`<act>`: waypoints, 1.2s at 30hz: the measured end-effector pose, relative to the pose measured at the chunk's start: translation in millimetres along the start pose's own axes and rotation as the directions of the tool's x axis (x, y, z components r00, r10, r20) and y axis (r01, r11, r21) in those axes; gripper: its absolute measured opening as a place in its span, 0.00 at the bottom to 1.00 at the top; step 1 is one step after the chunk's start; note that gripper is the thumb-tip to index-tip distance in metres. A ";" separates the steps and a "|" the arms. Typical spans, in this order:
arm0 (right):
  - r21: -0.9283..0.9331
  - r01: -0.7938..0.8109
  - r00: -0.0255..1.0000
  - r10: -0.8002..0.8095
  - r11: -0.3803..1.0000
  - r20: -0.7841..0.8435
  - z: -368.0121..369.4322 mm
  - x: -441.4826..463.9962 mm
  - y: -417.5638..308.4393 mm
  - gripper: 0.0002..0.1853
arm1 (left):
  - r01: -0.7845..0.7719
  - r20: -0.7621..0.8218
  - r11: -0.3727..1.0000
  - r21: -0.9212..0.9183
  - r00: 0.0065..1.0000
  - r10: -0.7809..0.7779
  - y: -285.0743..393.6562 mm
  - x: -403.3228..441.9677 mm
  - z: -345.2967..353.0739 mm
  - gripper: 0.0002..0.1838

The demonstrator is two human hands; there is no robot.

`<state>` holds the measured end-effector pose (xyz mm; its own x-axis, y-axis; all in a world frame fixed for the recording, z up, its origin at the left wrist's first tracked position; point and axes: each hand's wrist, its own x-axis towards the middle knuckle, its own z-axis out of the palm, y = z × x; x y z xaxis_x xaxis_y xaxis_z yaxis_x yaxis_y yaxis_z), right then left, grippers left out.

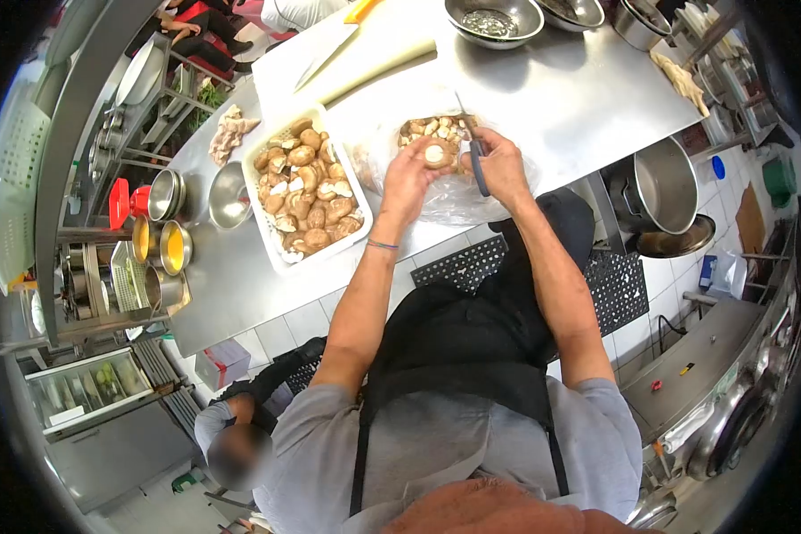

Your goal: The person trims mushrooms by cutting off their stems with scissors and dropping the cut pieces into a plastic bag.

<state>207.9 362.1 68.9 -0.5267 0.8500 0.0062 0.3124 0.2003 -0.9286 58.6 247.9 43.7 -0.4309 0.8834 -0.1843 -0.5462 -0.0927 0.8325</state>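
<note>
My left hand [407, 180] pinches a brown-capped mushroom [437, 155], its pale underside turned up. In my right hand [505, 167] is a small knife [479, 169] with a dark handle, the blade pointing away from me beside the mushroom. Under both hands lies a clear plastic bag [458, 210], crumpled on the steel table [565, 116]. Mushroom stems or pieces [436, 126] are heaped at the bag's opening. Left of my left hand, a white tray [354, 183] is filled with whole brown mushrooms [303, 191].
A cutting board [392, 49] carries a large orange-handled knife [360, 12]. Metal bowls [494, 20] stand at the back; another bowl [231, 198] and a cloth [232, 133] lie left. A big pot [663, 187] is below right. Another person [240, 436] is low at left.
</note>
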 end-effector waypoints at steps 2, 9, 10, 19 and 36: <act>-0.220 0.083 0.995 -0.091 0.972 -0.027 -7.7 2.3 -0.6 0.27 | -0.025 -0.077 0.998 0.065 0.997 0.030 4.7 5.4 -7.6 0.21; -0.191 -0.128 0.928 0.185 0.973 0.322 -19.3 -12.1 -5.3 0.38 | -0.037 -0.120 0.994 0.098 0.992 0.049 1.6 31.5 -14.6 0.20; -0.186 -0.134 0.929 0.189 0.973 0.319 -17.6 -12.1 1.3 0.38 | -0.046 -0.130 0.995 0.090 0.990 0.058 -2.5 36.9 -14.4 0.19; 0.031 -0.347 0.806 0.281 0.937 0.521 -15.2 -6.9 12.1 0.36 | -0.023 -0.263 0.983 0.183 0.962 0.071 -15.0 58.0 -10.4 0.15; 0.161 -0.452 0.805 0.324 0.878 0.497 -4.3 -4.2 -2.6 0.33 | 0.043 -0.220 0.928 0.369 0.975 0.042 1.0 46.0 3.0 0.10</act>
<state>212.7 360.1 72.9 -0.7158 0.5075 -0.4797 0.3849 -0.2865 -0.8774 40.4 289.8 37.7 -0.6008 0.7562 -0.2591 -0.2601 0.1215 0.9579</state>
